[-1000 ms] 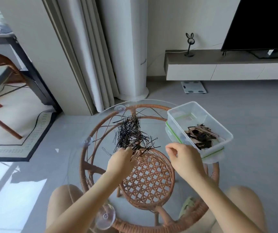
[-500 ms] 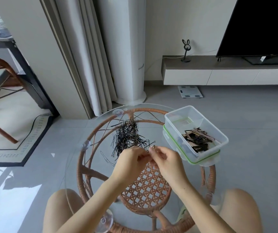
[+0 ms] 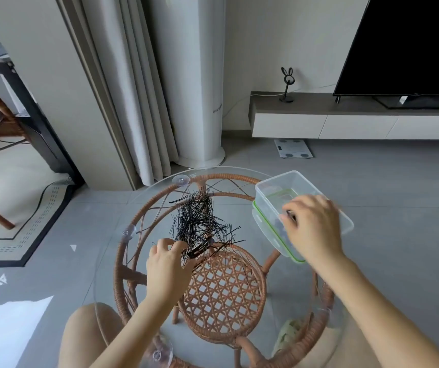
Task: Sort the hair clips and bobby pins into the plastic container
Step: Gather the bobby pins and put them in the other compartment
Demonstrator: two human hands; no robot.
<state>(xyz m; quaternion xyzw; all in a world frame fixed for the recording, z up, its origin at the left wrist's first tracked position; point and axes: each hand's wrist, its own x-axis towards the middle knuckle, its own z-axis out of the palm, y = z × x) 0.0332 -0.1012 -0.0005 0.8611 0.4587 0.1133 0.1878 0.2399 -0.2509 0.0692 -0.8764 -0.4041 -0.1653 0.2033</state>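
A pile of black bobby pins [image 3: 199, 224] lies on the round glass table top [image 3: 107, 266] over a rattan frame. My left hand [image 3: 166, 264] rests at the pile's near edge, its fingertips pinched on a few pins. The clear plastic container [image 3: 268, 192] with a green-edged lid under it stands at the table's right edge. My right hand [image 3: 311, 229] hovers over the container, fingers curled down into it; a small dark clip shows at the fingertips. The hand hides the clips inside the container.
A white column and grey curtains [image 3: 138, 88] stand behind the table. A low TV cabinet [image 3: 345, 120] with a black screen [image 3: 409, 43] is at the back right, a bathroom scale [image 3: 292, 148] on the floor. A chair and rug lie left. My knees are under the table.
My right hand has left my left hand at the pile and moved right, over the container. My left hand stays at the pile's near edge. The camera has shifted slightly.
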